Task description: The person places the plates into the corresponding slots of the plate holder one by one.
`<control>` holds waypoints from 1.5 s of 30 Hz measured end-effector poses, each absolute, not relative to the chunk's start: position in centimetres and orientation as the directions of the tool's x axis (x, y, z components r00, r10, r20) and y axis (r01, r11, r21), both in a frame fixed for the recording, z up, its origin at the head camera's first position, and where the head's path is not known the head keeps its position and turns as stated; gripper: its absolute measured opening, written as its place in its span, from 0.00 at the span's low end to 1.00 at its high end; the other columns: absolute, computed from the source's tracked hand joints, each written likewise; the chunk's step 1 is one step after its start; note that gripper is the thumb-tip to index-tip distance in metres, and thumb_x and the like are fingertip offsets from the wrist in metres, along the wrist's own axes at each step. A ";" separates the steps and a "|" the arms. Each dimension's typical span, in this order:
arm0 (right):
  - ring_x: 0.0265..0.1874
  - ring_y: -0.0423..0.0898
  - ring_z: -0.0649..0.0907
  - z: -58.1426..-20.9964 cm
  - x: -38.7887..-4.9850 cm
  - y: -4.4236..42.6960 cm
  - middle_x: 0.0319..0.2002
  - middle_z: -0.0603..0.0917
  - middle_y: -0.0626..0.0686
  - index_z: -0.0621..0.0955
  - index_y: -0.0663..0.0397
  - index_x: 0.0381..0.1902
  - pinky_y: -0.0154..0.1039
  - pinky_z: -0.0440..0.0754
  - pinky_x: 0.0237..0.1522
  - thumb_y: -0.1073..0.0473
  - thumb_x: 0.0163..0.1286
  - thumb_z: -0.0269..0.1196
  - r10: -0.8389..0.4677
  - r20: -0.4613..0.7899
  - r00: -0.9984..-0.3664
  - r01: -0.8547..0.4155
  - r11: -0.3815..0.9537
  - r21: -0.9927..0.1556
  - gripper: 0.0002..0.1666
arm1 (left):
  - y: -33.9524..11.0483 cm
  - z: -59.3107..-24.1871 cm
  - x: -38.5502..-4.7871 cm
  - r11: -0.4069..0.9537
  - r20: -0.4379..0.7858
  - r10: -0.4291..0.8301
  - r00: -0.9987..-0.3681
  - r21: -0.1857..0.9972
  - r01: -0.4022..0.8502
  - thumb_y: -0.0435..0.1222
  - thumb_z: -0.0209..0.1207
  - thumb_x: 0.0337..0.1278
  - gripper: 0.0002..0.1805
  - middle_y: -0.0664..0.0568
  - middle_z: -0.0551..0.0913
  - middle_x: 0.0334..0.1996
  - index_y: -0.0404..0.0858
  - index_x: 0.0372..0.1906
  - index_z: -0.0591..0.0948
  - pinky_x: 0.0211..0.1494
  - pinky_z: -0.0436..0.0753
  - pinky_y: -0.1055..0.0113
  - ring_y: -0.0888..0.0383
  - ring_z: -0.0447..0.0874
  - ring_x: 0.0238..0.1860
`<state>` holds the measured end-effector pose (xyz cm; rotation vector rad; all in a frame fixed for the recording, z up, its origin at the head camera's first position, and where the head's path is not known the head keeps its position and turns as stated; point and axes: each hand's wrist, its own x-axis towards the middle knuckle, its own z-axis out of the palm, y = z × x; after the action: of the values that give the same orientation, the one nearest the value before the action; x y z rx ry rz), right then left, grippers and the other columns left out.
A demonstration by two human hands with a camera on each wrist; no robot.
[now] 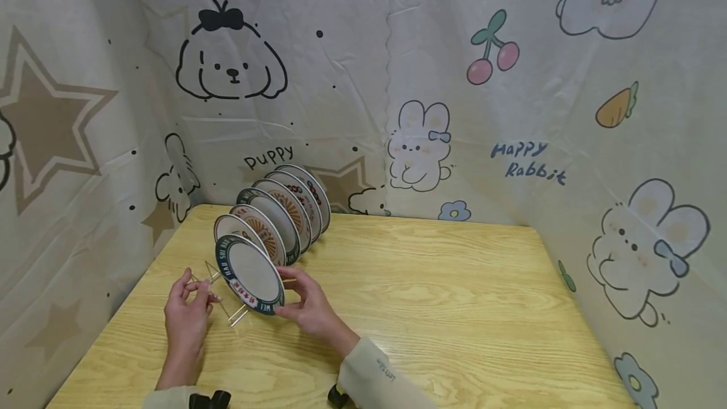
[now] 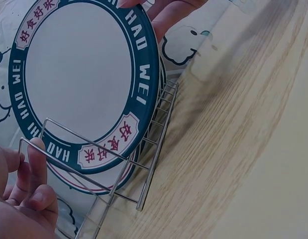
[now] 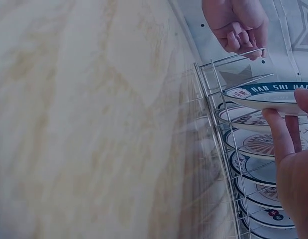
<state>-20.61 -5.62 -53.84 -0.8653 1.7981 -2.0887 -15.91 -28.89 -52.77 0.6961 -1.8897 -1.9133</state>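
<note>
A white plate with a dark green lettered rim (image 1: pixel 250 273) stands tilted at the near end of a metal wire dish rack (image 2: pixel 144 191). My right hand (image 1: pixel 312 308) grips this plate by its right edge, thumb on the front face and fingers behind, as the right wrist view shows. With thumb and finger, my left hand (image 1: pixel 187 314) pinches the upright wire loop at the rack's near end; the left wrist view shows this pinch closely. Behind the held plate, several more plates (image 3: pixel 263 144) stand in a row in the rack, partly hiding one another.
The rack stands on the left part of a wood-grain table (image 1: pixel 443 308). A printed cloth (image 1: pixel 352 81) with cartoon animals hangs behind the table and along its sides.
</note>
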 end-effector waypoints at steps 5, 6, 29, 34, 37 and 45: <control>0.64 0.54 0.78 -53.9 -20.8 -6.0 0.72 0.71 0.60 0.70 0.53 0.74 0.35 0.87 0.50 0.85 0.61 0.64 -0.550 0.276 -0.788 -0.191 -0.208 -0.959 0.46 | -28.9 -52.7 -15.9 -0.044 -0.088 -0.575 -0.813 0.996 -0.076 0.41 0.54 0.79 0.35 0.56 0.75 0.47 0.43 0.83 0.56 0.34 0.78 0.79 0.71 0.82 0.31; 0.64 0.53 0.78 -53.9 -20.9 -6.1 0.72 0.71 0.60 0.70 0.53 0.74 0.36 0.87 0.50 0.85 0.61 0.64 -0.550 0.280 -0.787 -0.195 -0.209 -0.958 0.46 | -28.9 -52.7 -15.9 -0.044 -0.087 -0.575 -0.814 0.996 -0.076 0.42 0.54 0.79 0.35 0.56 0.75 0.47 0.43 0.83 0.56 0.34 0.79 0.79 0.71 0.82 0.31; 0.64 0.50 0.79 -54.3 -21.3 -7.4 0.70 0.72 0.64 0.71 0.62 0.72 0.33 0.86 0.51 0.84 0.61 0.65 -0.538 0.256 -0.803 -0.159 -0.220 -0.962 0.41 | -29.1 -53.2 -16.0 -0.018 -0.095 -0.587 -0.804 0.994 -0.105 0.43 0.55 0.79 0.35 0.61 0.74 0.48 0.45 0.83 0.57 0.36 0.80 0.79 0.72 0.82 0.30; 0.61 0.42 0.80 -54.5 -21.2 -7.6 0.66 0.75 0.67 0.73 0.63 0.70 0.34 0.86 0.50 0.84 0.60 0.66 -0.508 0.264 -0.820 -0.160 -0.240 -0.957 0.40 | -29.1 -53.3 -16.2 -0.043 -0.107 -0.573 -0.812 0.994 -0.101 0.43 0.54 0.79 0.35 0.59 0.73 0.48 0.45 0.83 0.56 0.36 0.80 0.78 0.70 0.82 0.31; 0.60 0.41 0.81 -54.7 -21.1 -7.8 0.65 0.76 0.68 0.74 0.64 0.69 0.35 0.86 0.51 0.83 0.60 0.67 -0.500 0.269 -0.823 -0.166 -0.242 -0.956 0.39 | -29.1 -53.3 -16.1 -0.021 -0.110 -0.579 -0.808 0.993 -0.120 0.43 0.53 0.80 0.35 0.60 0.73 0.49 0.46 0.83 0.55 0.36 0.80 0.79 0.71 0.83 0.32; 0.57 0.49 0.82 -54.7 -21.2 -8.3 0.64 0.77 0.66 0.76 0.66 0.67 0.34 0.86 0.49 0.80 0.64 0.67 -0.464 0.283 -0.840 -0.205 -0.211 -0.956 0.33 | -29.1 -53.1 -16.1 -0.008 -0.078 -0.585 -0.808 0.996 -0.090 0.42 0.53 0.80 0.35 0.59 0.73 0.48 0.43 0.83 0.56 0.34 0.78 0.79 0.71 0.83 0.30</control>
<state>-21.22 -8.32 -54.74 -0.8004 1.8508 -2.1729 -16.08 -29.10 -53.08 0.6995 -1.9134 -1.8736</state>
